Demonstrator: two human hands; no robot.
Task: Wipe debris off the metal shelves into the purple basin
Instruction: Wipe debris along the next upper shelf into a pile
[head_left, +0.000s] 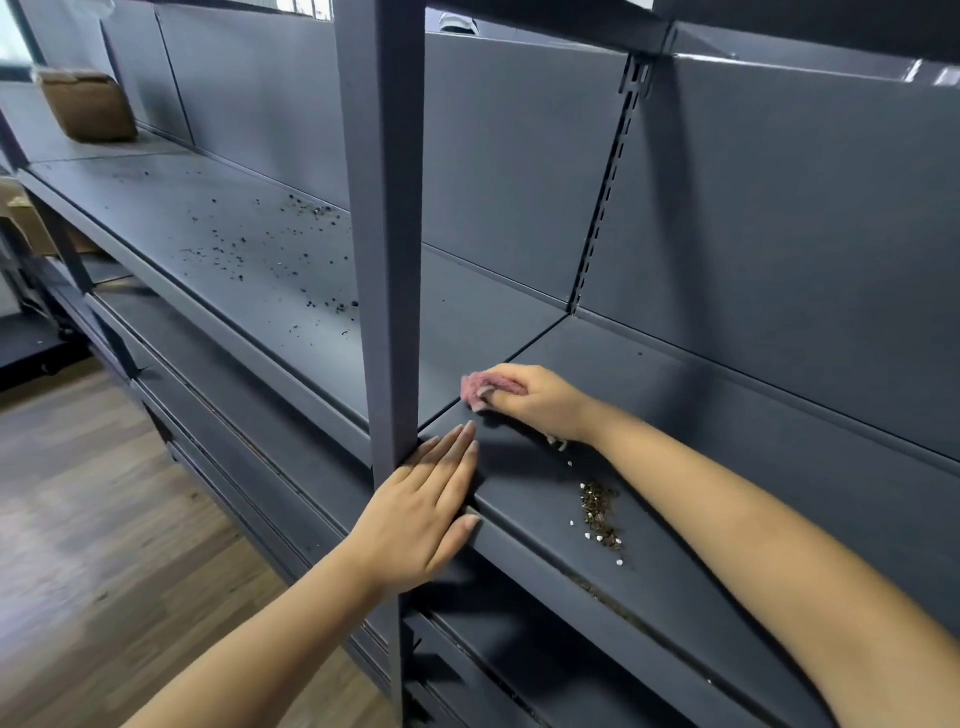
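A dark grey metal shelf (675, 426) runs across the view. My right hand (540, 400) is shut on a small pink cloth (480, 389), pressed on the shelf near its left end. A small pile of brownish and white debris (600, 512) lies on the shelf under my right forearm, near the front edge. My left hand (426, 512) rests flat with fingers spread on the shelf's front corner, beside the grey upright post (387, 260). Dark specks of debris (249, 244) are scattered on the neighbouring shelf section to the left. The purple basin is not in view.
A brown cardboard box (88, 106) sits at the far left end of the shelf. Lower shelves (249, 405) run beneath. A slotted rail (608, 208) divides the back panels. Wooden floor (104, 519) lies at the lower left.
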